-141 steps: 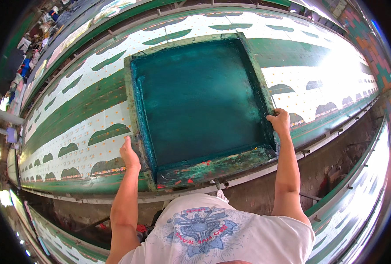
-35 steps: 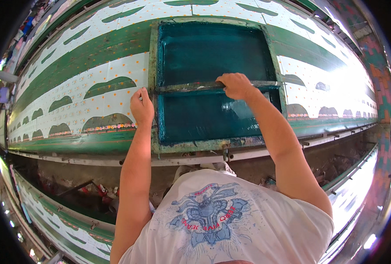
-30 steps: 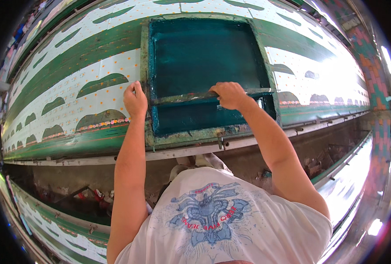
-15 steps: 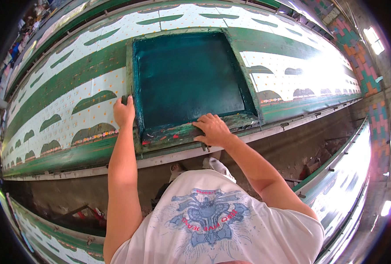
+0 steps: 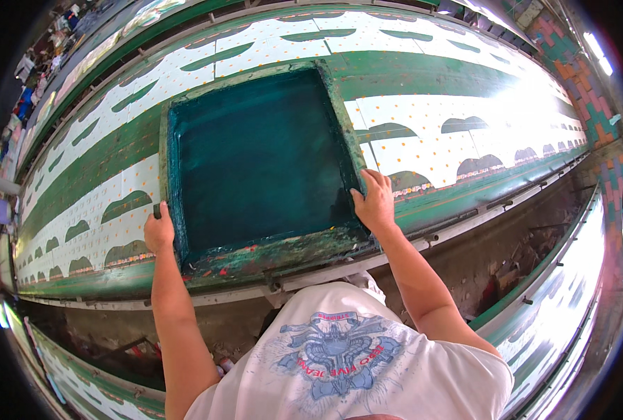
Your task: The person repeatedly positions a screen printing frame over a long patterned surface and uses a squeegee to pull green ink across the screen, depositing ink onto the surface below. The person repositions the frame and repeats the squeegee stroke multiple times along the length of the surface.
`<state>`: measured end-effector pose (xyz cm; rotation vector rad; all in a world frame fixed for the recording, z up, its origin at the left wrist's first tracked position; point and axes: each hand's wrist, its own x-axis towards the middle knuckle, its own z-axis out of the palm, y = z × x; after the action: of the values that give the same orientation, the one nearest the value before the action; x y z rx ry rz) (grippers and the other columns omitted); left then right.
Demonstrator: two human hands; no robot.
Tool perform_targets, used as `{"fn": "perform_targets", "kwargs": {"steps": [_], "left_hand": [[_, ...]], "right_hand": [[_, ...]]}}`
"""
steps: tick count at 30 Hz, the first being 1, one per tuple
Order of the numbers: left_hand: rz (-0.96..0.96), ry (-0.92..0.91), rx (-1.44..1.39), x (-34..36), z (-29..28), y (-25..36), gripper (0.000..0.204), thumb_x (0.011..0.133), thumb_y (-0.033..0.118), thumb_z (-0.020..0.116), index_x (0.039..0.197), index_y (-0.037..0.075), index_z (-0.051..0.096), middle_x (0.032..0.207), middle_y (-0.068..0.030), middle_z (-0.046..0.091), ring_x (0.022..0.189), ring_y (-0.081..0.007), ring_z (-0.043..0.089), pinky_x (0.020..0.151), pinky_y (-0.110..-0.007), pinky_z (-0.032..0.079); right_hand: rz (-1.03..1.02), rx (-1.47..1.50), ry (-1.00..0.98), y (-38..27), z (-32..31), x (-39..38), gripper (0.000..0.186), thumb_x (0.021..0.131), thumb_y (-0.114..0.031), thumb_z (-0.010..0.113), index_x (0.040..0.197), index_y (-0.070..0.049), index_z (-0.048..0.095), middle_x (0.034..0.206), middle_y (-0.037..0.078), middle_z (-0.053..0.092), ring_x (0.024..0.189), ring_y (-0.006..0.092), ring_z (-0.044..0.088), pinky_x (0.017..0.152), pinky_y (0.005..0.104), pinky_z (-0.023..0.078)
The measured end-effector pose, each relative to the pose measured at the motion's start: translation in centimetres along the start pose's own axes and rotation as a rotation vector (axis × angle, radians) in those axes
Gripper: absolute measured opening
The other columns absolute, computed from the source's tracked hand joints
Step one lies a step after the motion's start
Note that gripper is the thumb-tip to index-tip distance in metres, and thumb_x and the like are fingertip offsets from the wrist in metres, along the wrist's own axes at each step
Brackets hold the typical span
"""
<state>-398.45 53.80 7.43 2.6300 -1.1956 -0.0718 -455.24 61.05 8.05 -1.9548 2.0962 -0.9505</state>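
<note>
A large screen printing frame (image 5: 339, 122) lies across the long printing table, its mesh (image 5: 255, 161) covered in dark teal. Its wooden rim is stained green, with red specks along the near bar. My left hand (image 5: 160, 232) is closed on the left side of the rim, close to the near corner, by a small dark block (image 5: 157, 210). Most of its fingers are hidden. My right hand (image 5: 376, 204) grips the right side of the rim, thumb toward the mesh and fingers over the outer edge. White printed pieces with orange dots (image 5: 423, 150) lie on both sides of the frame.
The green table (image 5: 423, 70) stretches left and right, with a metal rail (image 5: 458, 227) along its near edge. A second table (image 5: 542, 315) stands behind me across a narrow aisle. Piled items (image 5: 28, 105) sit at the far left.
My right hand has gone from the near bar to the frame's right side. The frame appears farther left and nearer in the picture, as the view has shifted too. My left hand stays on the left side.
</note>
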Motion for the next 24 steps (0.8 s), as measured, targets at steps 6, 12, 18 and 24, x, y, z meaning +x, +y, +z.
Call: {"fn": "perform_targets", "kwargs": {"steps": [6,12,18,24], "left_hand": [[-0.006,-0.059,-0.021,0.9,0.2,0.1,0.084,0.103,0.077,0.056,0.123,-0.001,0.081,0.124,-0.0284,0.079,0.119,-0.0511,0.073,0.103,-0.061,0.056],[0.008,-0.047,-0.085,1.6,0.7,-1.0,0.073,0.103,0.069,0.064,0.115,0.000,0.081,0.118,-0.0276,0.079,0.113,-0.0504,0.074,0.098,-0.060,0.056],[-0.005,-0.097,-0.179,1.5,0.7,-0.7,0.071,0.102,0.069,0.066,0.113,0.000,0.081,0.113,-0.0267,0.080,0.108,-0.0517,0.075,0.096,-0.059,0.056],[0.057,-0.024,-0.283,2.6,3.3,-3.9,0.082,0.104,0.068,0.064,0.117,-0.011,0.077,0.118,-0.0361,0.076,0.114,-0.0546,0.072,0.099,-0.058,0.054]], "right_hand": [[0.429,-0.036,-0.335,2.8,-0.8,2.1,0.079,0.087,-0.040,0.092,0.147,0.004,0.067,0.141,0.023,0.067,0.131,0.0434,0.066,0.112,0.0517,0.055],[0.487,-0.099,-0.350,1.7,-0.3,3.2,0.068,0.083,-0.036,0.093,0.138,-0.001,0.073,0.136,0.020,0.071,0.126,0.0403,0.070,0.107,0.0505,0.058],[0.532,-0.117,-0.342,1.7,-0.2,3.6,0.061,0.083,-0.034,0.092,0.131,0.000,0.075,0.133,0.020,0.071,0.122,0.0410,0.071,0.105,0.0512,0.058],[0.462,-0.109,-0.314,3.5,0.8,3.1,0.065,0.081,-0.036,0.095,0.128,0.003,0.075,0.126,0.021,0.073,0.116,0.0404,0.073,0.101,0.0501,0.059]]}}
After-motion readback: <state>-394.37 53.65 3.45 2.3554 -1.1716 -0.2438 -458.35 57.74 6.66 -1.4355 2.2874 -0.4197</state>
